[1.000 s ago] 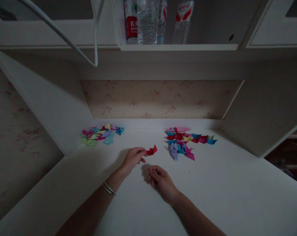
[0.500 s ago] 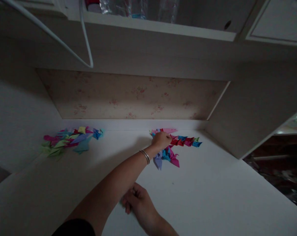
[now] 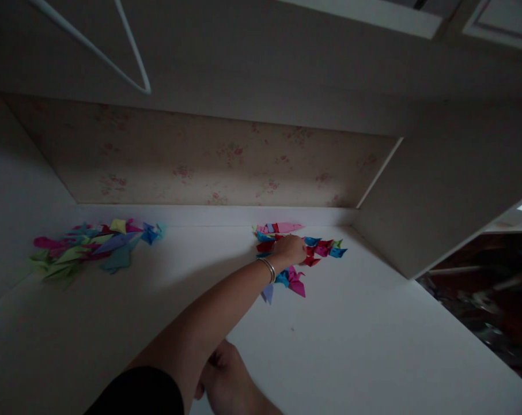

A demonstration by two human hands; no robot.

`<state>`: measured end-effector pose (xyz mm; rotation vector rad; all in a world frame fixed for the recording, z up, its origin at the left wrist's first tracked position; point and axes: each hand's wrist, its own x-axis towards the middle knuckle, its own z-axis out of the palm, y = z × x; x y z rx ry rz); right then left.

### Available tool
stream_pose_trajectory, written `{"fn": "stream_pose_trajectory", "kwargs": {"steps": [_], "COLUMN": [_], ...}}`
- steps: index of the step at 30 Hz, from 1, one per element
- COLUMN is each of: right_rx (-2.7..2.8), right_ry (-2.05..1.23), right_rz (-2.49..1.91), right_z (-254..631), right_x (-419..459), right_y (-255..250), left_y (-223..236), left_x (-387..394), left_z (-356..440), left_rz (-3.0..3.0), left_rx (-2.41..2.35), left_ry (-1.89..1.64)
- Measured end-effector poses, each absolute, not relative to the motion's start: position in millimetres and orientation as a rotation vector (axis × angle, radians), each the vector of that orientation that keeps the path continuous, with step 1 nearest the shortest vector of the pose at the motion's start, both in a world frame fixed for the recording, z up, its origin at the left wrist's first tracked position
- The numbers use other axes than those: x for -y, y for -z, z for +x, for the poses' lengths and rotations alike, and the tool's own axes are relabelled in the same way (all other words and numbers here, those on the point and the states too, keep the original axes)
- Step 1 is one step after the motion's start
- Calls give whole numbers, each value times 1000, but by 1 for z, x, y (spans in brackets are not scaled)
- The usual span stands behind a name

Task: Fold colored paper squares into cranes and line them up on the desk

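Note:
My left hand [image 3: 290, 251], with silvery bangles at the wrist, reaches across to a cluster of folded paper cranes [image 3: 324, 249] near the back of the white surface. Its fingers are pinched closed at a red paper crane [image 3: 311, 261] at the lower edge of the row. Just below the hand lie a magenta crane [image 3: 296, 282] and a lavender one [image 3: 267, 293]. Under my left forearm is my right hand [image 3: 226, 374], fingers curled and partly hidden; anything inside it is out of sight.
A loose heap of coloured paper cranes [image 3: 92, 248] lies at the back left. Floral wallpaper [image 3: 226, 161] covers the back wall. A white cable [image 3: 135, 63] hangs from above at the left, and a side panel [image 3: 438, 190] stands at the right.
My left hand has shifted right along the row, uncovering red and blue cranes to its left. My right hand has drawn lower, further behind the left forearm. The camera view has also tilted down and turned.

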<state>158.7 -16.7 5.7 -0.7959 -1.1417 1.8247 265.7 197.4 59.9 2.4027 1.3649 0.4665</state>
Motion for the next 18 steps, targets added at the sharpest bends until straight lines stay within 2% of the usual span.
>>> {"fn": "stream_pose_trajectory", "kwargs": {"steps": [18], "right_rx": [1304], "right_ry": [-1793], "right_rz": [-889], "right_z": [163], "right_x": [18], "right_y": [-10], "left_y": [-62], "left_x": [-190], "left_z": [243], "left_rz": [2458], "left_rx": [-1478], "left_ry": [-279]}}
